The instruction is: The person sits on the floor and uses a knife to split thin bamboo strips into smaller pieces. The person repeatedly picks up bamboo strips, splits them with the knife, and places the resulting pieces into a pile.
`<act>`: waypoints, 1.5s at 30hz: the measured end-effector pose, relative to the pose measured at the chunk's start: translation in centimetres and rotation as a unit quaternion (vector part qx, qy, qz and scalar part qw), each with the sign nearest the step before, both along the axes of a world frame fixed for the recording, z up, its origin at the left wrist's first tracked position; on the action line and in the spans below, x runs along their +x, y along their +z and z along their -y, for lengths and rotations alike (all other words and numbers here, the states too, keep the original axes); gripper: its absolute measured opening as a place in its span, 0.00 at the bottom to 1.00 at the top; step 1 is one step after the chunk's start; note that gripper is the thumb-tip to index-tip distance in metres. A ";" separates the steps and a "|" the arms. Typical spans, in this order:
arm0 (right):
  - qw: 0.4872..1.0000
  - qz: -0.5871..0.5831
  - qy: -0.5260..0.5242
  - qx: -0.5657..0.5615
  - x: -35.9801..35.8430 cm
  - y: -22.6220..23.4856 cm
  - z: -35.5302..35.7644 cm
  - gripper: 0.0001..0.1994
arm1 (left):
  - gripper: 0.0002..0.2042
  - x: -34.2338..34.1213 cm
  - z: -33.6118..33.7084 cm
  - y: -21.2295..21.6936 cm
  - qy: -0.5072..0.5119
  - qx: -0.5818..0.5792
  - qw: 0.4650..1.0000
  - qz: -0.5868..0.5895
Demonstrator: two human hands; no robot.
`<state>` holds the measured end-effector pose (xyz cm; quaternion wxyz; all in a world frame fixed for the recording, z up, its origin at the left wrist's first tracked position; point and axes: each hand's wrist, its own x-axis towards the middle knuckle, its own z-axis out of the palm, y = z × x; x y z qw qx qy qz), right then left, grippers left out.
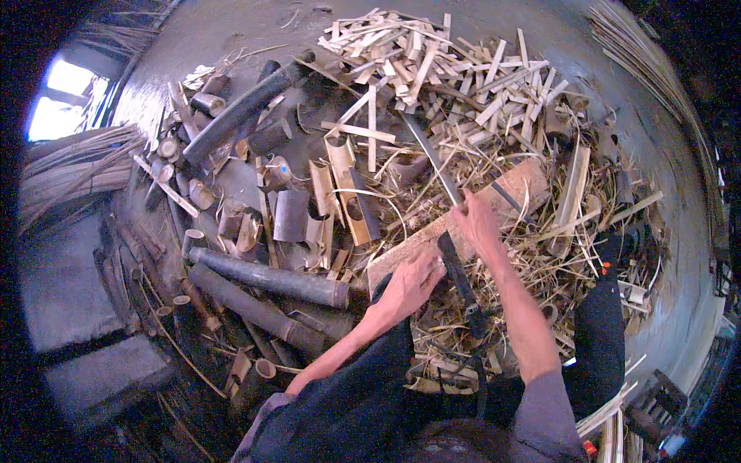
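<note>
Strip (long, narrow) juts forward from right fingers.

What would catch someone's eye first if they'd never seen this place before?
Probably the pale heap of split bamboo strips at the top centre, bright against the duller floor. Near the middle, the right hand, over a slanting wooden board, grips what looks like a long, narrow blade. The thick, dark bamboo poles lying left of centre stand out too.
</note>
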<state>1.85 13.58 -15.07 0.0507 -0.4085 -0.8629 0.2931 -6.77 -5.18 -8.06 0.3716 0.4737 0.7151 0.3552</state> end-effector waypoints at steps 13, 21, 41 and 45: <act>0.972 -0.072 -0.093 -0.204 14.8 -1.6 14.6 0.24 | 0.05 -8.5 -4.8 4.2 0.250 0.465 0.838 0.135; 0.994 0.076 -0.081 0.022 15.9 -2.0 18.1 0.31 | 0.17 -9.2 -2.7 15.2 0.319 0.576 0.753 -0.014; 0.945 -0.067 -0.293 -0.128 19.2 4.0 18.7 0.20 | 0.19 -2.6 -5.1 9.8 0.365 0.381 0.838 0.137; 0.963 -0.159 -0.185 -0.113 15.5 9.9 18.9 0.27 | 0.20 -2.8 -4.2 11.7 0.339 0.459 0.790 0.223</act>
